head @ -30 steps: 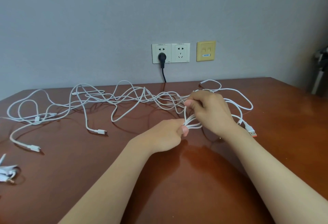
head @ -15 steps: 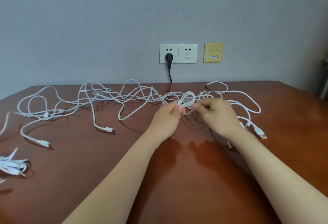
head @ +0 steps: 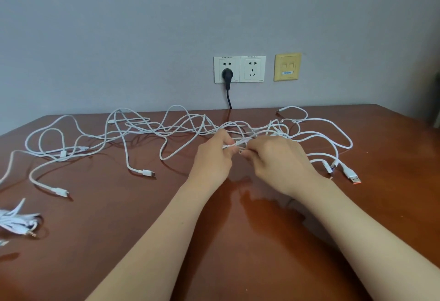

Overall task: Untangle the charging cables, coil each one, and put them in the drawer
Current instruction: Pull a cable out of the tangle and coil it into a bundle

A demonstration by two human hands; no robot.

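Bundle: at the table's (head: 119, 241) eight o'clock edge a small white bundle (head: 16, 222) with a jack plug lies well apart from the rest.
Tangle: the charging cables (head: 142, 131) sprawl over the far half of the table, from nine o'clock through twelve to three, their loops crossing one another.
Free ends: two plug ends (head: 147, 172) lie loose at about nine o'clock of the hands.
Left hand: the left hand (head: 214, 157) has its fingers curled and pinches strands where the knot bunches thickest.
Right hand: the right hand (head: 276, 160), just beside the left, curls its fingers round the same bunch (which strand exactly, I cannot tell from here).
Orange plug: an orange-tipped plug (head: 352, 176) rests on the table at three o'clock of the right hand, with two smaller ends near it.
Step in hand: untangling, I would say; none of this heap is coiled.
Next move: it calls for loosening the knot rather than pulling it tight, then tracing one free end back through the loops until a single cable comes away.
Drawer: not in sight.
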